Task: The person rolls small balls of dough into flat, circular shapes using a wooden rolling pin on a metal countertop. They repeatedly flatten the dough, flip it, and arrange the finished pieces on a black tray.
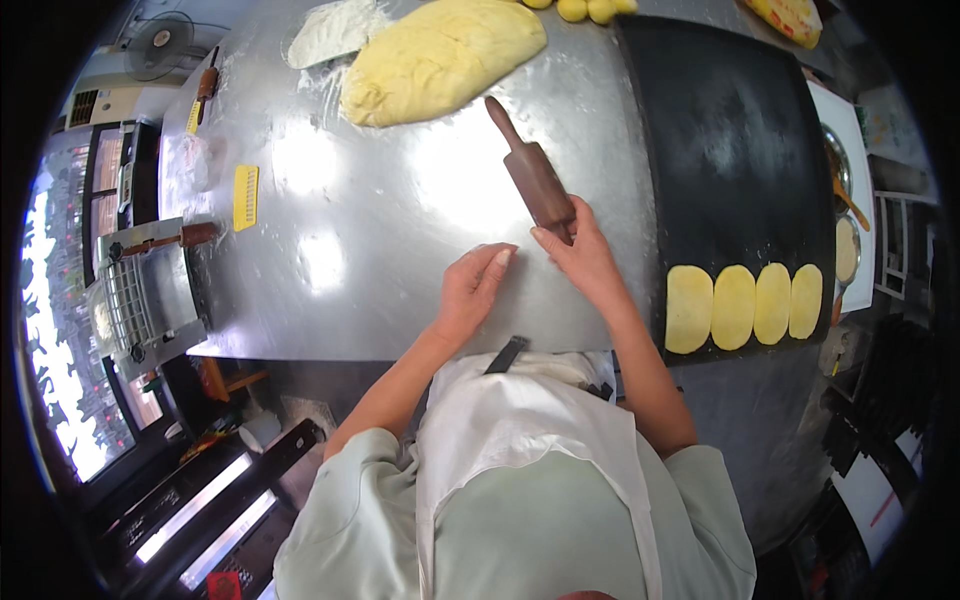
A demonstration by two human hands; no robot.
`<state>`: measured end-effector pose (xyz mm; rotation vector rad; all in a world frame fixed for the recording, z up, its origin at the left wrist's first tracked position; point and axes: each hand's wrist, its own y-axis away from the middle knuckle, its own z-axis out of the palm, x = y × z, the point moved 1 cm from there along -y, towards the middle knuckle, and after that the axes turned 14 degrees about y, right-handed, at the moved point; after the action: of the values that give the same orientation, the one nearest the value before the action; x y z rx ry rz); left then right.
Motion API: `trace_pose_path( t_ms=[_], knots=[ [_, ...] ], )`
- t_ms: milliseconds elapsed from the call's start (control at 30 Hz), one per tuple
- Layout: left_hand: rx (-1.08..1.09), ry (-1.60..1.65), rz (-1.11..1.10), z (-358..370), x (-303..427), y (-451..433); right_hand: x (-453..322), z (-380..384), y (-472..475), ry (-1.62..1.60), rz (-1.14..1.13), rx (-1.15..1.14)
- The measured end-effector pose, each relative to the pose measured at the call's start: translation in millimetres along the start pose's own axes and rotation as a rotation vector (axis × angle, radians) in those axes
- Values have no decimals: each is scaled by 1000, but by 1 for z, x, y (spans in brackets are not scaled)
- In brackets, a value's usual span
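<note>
My right hand (581, 251) grips the lower end of a brown wooden rolling pin (538, 180), which slants up and to the left above the steel worktop. My left hand (476, 285) is just left of it, fingers curled with thumb against them; no object shows in it. Beyond the pin lies a large mass of yellow dough (442, 60), beside a scoop-shaped patch of white flour (330, 31). To the right, several flat oval dough pieces (689, 308) rest in a row along the near edge of a black baking tray (731, 150). Small yellow dough balls (573, 9) sit at the top edge.
A yellow toothed scraper (245, 198) lies on the worktop (360, 247) at left. Another rolling pin (207, 84) is at the far left corner. A metal rack-like device (127, 300) stands at the left edge, with a rolling pin on it. Round containers (847, 247) stand at far right.
</note>
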<state>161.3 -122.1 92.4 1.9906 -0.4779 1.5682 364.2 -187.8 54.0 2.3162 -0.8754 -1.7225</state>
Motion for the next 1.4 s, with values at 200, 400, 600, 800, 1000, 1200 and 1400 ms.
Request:
trace_pose_path(
  t_ms=[200,400,600,800,1000,1200,1400],
  knots=[
    [75,66,45,-71,-27,-42,-27,25,-4,198,139,258],
    [84,8,280,-149,1,-173,5,18,26,854,16,555],
    [191,-184,554,-187,33,-364,27,27,18,934,-59,747],
    [8,-486,805,-88,53,-469,38,24,15,966,-41,761],
    [-58,-776,435,-32,48,-535,33,24,15,928,-18,743],
    [-173,-889,457,-14,58,-501,35,25,15,881,22,777],
    [-130,-943,486,-13,59,-500,32,25,15,896,87,758]
  ],
)
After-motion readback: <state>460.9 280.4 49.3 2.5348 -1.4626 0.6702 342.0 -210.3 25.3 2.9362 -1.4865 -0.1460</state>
